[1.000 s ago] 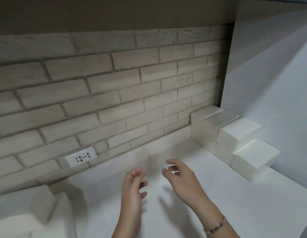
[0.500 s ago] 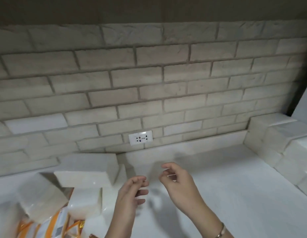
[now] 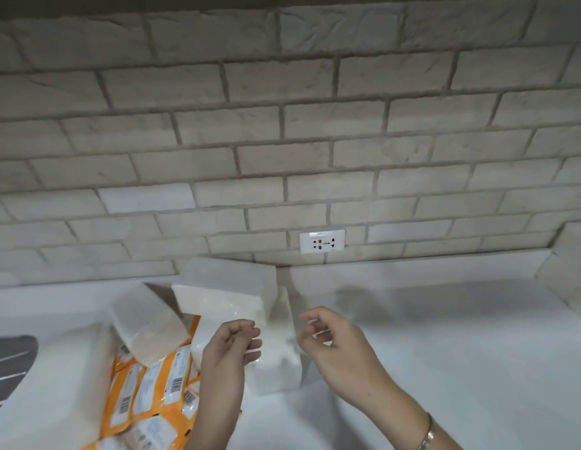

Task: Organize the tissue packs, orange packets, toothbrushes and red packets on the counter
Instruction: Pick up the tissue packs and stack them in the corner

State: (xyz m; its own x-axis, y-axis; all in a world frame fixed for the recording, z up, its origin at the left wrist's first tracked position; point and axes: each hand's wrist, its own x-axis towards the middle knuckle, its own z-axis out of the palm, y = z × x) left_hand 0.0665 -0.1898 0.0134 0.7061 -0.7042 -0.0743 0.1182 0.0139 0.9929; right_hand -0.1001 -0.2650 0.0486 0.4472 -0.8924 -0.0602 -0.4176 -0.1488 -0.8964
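Note:
A loose heap of white tissue packs lies at the left of the white counter [image 3: 445, 352]. One pack [image 3: 227, 289] tilts on top, another [image 3: 146, 323] leans to its left, and a third [image 3: 276, 368] stands between my hands. Orange packets [image 3: 146, 394] with barcode labels lie under and in front of the heap. My left hand [image 3: 229, 349] hovers at the standing pack's left side, fingers loosely curled, holding nothing. My right hand [image 3: 334, 345] hovers at its right side, fingers also loosely curled and empty. No toothbrushes or red packets are in view.
A brick wall [image 3: 282, 141] with a white power socket [image 3: 321, 241] backs the counter. More white tissue packs [image 3: 568, 271] stand at the far right corner. A dark grey object [image 3: 7, 362] sits at the left edge.
The view has swung left, so the heap of tissue packs and orange packets has come into sight and the right-hand stack has slid to the edge. Both hands stay raised and empty.

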